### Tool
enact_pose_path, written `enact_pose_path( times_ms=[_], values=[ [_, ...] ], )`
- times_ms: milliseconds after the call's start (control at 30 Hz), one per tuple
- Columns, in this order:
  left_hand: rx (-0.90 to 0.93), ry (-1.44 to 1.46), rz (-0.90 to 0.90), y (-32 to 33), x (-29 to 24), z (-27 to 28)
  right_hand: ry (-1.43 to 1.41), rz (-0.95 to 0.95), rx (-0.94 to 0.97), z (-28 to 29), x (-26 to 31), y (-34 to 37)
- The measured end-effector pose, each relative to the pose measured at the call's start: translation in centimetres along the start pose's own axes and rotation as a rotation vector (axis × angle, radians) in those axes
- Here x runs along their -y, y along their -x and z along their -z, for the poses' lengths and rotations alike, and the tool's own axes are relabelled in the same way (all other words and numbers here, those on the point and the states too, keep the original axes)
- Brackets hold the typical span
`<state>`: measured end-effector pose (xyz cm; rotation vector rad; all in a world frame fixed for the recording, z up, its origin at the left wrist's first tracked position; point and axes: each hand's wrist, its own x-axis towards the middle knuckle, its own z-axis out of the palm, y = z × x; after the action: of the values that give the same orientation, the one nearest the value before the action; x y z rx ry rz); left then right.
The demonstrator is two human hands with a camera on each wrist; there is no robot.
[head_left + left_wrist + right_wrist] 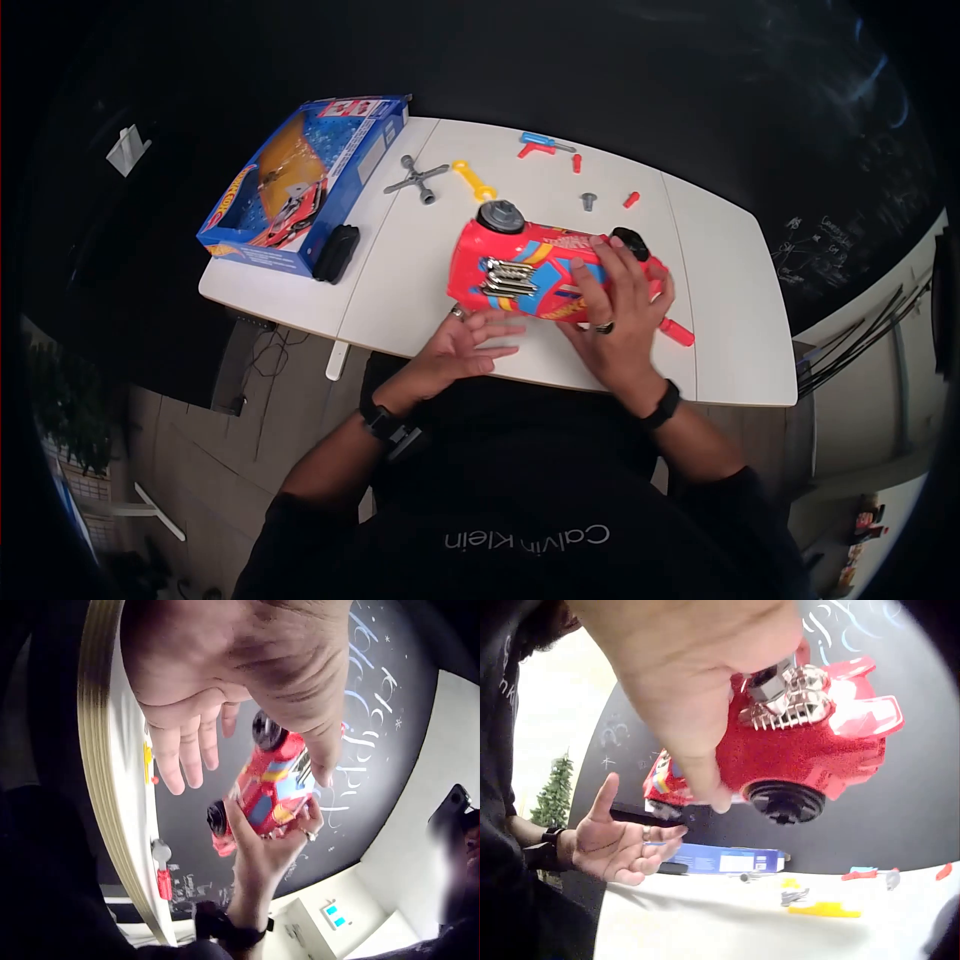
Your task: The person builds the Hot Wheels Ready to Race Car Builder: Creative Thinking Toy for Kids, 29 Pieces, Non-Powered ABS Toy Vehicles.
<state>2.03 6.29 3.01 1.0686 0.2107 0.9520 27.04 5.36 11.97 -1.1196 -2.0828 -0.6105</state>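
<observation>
A red toy car with blue and yellow markings and chrome engine parts is held up above the white table. My right hand grips it by one end, thumb on one side and fingers across the other, as the left wrist view also shows. Below the car's other end, my left hand is held palm up with its fingers spread, holding nothing. The right wrist view shows that left hand apart from the car. Black wheels are on the car. A red-handled tool lies beside my right hand.
On the white table lie a grey cross-shaped wrench, a yellow wrench, a blue and red toy drill, a grey bolt and small red pieces. A blue box and a black piece sit left.
</observation>
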Motion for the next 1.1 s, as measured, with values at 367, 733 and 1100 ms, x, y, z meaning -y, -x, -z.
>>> enact_pose_path(
  times_ms=[367, 733, 1100],
  values=[
    [-0.387, 0.253, -0.422, 0.8, -0.7, -1.6, 0.249, 0.267, -0.237, -5.3, 8.9, 0.2],
    [-0.664, 0.479, -0.525, 0.9, -3.8, -0.5, -0.136, 0.177, -0.183, 0.4, 3.6, 2.0],
    [-0.467, 0.578, -0.235, 0.7, -2.6, 0.1, -0.159, -0.171, 0.966, -11.0, -9.3, -3.0]
  ],
)
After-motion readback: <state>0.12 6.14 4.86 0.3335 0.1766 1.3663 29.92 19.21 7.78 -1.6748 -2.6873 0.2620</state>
